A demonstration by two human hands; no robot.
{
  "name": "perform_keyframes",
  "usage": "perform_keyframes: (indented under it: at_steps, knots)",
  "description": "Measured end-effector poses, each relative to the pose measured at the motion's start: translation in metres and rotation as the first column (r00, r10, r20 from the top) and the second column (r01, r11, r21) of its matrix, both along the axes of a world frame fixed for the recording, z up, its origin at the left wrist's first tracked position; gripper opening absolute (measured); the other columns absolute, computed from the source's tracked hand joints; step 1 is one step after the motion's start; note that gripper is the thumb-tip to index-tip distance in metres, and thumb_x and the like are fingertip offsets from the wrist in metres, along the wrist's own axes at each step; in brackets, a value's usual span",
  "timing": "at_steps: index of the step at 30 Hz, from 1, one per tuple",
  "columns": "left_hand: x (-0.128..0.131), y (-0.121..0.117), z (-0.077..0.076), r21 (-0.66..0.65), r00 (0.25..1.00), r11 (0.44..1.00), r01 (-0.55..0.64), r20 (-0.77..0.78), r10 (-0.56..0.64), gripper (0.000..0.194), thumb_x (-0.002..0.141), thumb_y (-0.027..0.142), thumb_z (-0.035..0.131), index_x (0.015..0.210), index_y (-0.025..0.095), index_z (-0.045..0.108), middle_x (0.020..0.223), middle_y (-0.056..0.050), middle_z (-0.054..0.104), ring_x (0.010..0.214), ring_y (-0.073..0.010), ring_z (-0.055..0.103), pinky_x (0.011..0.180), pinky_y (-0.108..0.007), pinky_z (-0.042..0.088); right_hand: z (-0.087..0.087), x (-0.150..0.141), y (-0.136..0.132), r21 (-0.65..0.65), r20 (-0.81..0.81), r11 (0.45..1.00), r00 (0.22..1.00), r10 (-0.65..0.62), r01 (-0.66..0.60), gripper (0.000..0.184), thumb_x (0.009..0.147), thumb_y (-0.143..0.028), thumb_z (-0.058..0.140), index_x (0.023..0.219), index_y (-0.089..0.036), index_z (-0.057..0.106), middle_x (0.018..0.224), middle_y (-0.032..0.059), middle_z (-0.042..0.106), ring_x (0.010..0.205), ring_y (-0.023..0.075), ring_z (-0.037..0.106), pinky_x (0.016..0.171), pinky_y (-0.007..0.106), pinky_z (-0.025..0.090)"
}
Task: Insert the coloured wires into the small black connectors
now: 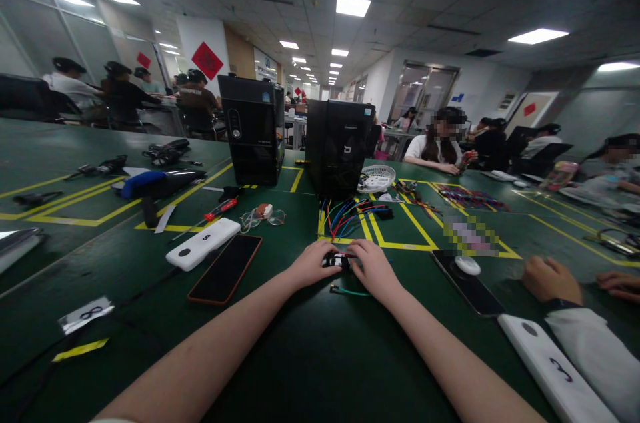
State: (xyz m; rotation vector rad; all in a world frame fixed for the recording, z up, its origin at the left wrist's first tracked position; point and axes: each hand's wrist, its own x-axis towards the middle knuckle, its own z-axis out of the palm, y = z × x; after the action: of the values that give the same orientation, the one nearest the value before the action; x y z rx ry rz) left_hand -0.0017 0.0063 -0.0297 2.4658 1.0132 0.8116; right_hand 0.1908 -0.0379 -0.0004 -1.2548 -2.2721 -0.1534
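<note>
My left hand (313, 263) and my right hand (373, 266) meet on the green table (280, 356), fingers curled round a small black connector piece (337, 261) held between them. A green wire (350, 291) lies just under my right hand. A bundle of red, blue and black wires (345, 216) lies on the table right behind my hands, in front of a black computer tower (339, 146).
A second black tower (253, 129) stands left. A dark phone (226, 269), white power bank (203, 244), red screwdriver (220, 209) and glasses (260, 216) lie left. Another person's hands (553, 279), a phone (467, 283) and a white basket (377, 177) are right.
</note>
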Motion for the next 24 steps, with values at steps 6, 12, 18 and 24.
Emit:
perform_keyframes:
  at_steps: [6, 12, 18, 24]
  knots:
    - [0.0, 0.0, 0.001, -0.026, 1.0, 1.0, 0.002, -0.017, -0.002, 0.032, 0.076, 0.039, 0.064, 0.101, 0.02, 0.057, 0.1, -0.006, 0.057, 0.095, -0.0238, 0.053, 0.083, -0.035, 0.043, -0.009, 0.007, 0.01, 0.045, 0.172, 0.996, 0.981, -0.09, 0.083, 0.008, 0.08, -0.014, 0.054, 0.085, -0.018, 0.06, 0.089, 0.006, 0.057, 0.084, 0.0195, 0.049, 0.076, 0.032, 0.042]
    - [0.001, 0.002, 0.003, -0.028, 1.0, 1.0, 0.004, -0.024, -0.005, 0.032, 0.074, 0.037, 0.066, 0.099, 0.019, 0.058, 0.099, -0.006, 0.058, 0.095, -0.0237, 0.053, 0.084, -0.034, 0.042, -0.012, 0.0, 0.009, 0.072, 0.232, 0.997, 0.971, -0.056, 0.041, 0.012, 0.085, -0.016, 0.048, 0.085, -0.018, 0.06, 0.089, 0.0064, 0.058, 0.083, 0.0192, 0.049, 0.075, 0.031, 0.041]
    - [0.0, 0.0, 0.004, -0.019, 1.0, 1.0, 0.007, -0.02, -0.007, 0.032, 0.074, 0.037, 0.066, 0.1, 0.019, 0.058, 0.1, -0.006, 0.058, 0.095, -0.0239, 0.054, 0.083, -0.035, 0.043, -0.001, 0.001, 0.004, 0.081, -0.011, 0.989, 0.993, -0.12, 0.121, 0.013, 0.086, -0.015, 0.043, 0.084, -0.019, 0.056, 0.085, 0.0067, 0.055, 0.083, 0.0199, 0.049, 0.074, 0.032, 0.042]
    - [0.0, 0.001, 0.0, -0.004, 1.0, 1.0, 0.019, 0.017, -0.019, 0.032, 0.074, 0.035, 0.066, 0.101, 0.02, 0.058, 0.1, -0.006, 0.059, 0.095, -0.0235, 0.054, 0.084, -0.035, 0.043, 0.012, -0.003, -0.009, -0.011, 0.028, 0.993, 0.993, 0.118, -0.118, 0.009, 0.084, -0.021, 0.049, 0.085, -0.019, 0.058, 0.084, 0.0061, 0.057, 0.083, 0.0191, 0.05, 0.076, 0.033, 0.041]
